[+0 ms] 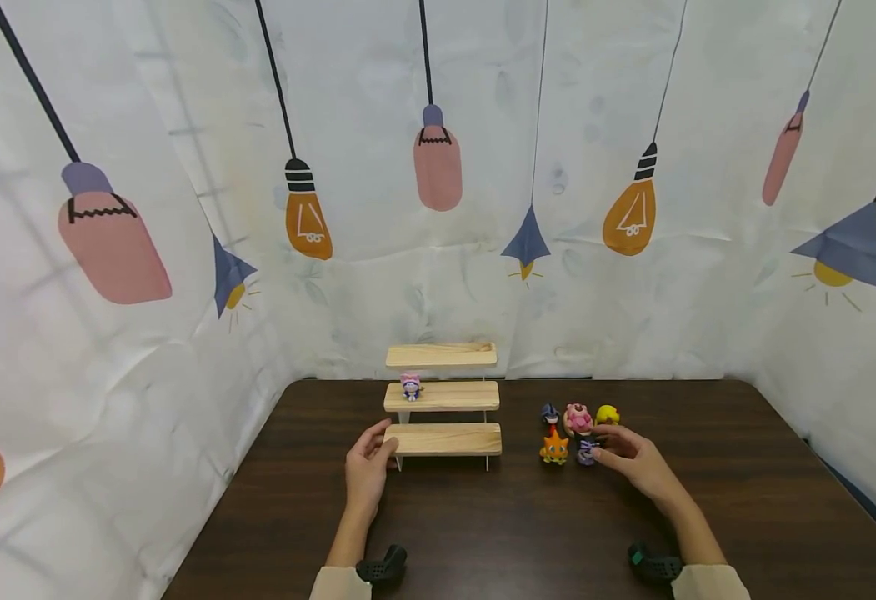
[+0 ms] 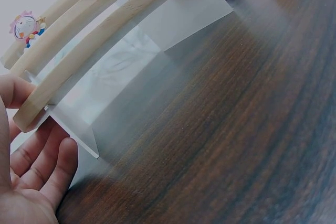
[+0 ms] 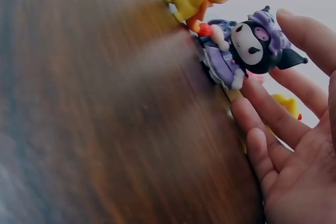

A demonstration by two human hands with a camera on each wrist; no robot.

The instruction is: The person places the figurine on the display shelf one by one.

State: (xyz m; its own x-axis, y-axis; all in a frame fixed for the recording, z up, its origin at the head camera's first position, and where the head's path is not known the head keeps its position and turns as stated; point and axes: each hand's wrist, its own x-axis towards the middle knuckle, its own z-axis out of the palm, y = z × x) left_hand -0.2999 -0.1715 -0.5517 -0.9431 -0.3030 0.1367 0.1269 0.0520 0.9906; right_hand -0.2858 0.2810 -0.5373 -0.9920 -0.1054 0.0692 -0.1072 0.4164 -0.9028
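Note:
A three-tier display shelf (image 1: pixel 448 440) has pale wooden boards on clear side supports. At the left end of its lowest board my left hand (image 1: pixel 366 471) grips it, the thumb on top and fingers around the end. A small pink-hatted figurine (image 1: pixel 411 387) stands on the middle board's left part. My right hand (image 1: pixel 633 462) is at a black-and-purple figurine (image 3: pixel 247 51) standing on the table. Thumb and fingers lie spread on either side of its head, without a visible squeeze; whether they touch it I cannot tell.
Beside the purple figurine stand an orange-and-yellow figurine (image 1: pixel 553 448), a blue one (image 1: pixel 549 414), a pink one (image 1: pixel 578 418) and a yellow one (image 1: pixel 608 413). The dark wooden table (image 1: pixel 520 533) meets a lamp-printed cloth (image 1: pixel 377 300) at the back.

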